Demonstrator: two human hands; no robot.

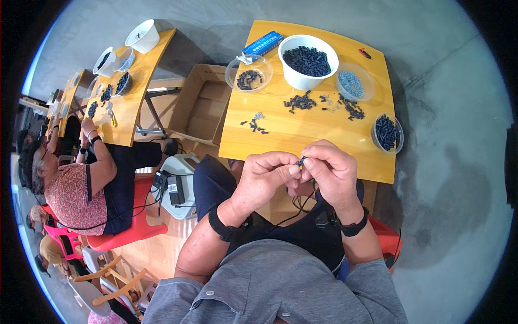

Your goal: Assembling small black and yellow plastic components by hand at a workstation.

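Just off the near edge of the yellow table (307, 140), my two hands meet over my lap. My left hand (264, 175) pinches a small dark plastic piece (301, 161) between thumb and fingertips. From the other side my right hand (332, 170) grips the same piece; its exact shape is mostly hidden by the fingers. Nearest on the tabletop are a few loose dark pieces (256, 127) with some tiny pale bits. Farther up lie a pile of dark pieces (300, 101) and another scattered pile (352, 108).
Around the table stand a white tub (306, 81) of dark pieces, a clear bowl (235, 75), a bowl of light blue-grey parts (353, 83), a bowl of dark pieces (400, 135) and a blue box (263, 43). A cardboard box (202, 108) sits left. Another person (75, 189) works at a neighbouring table.
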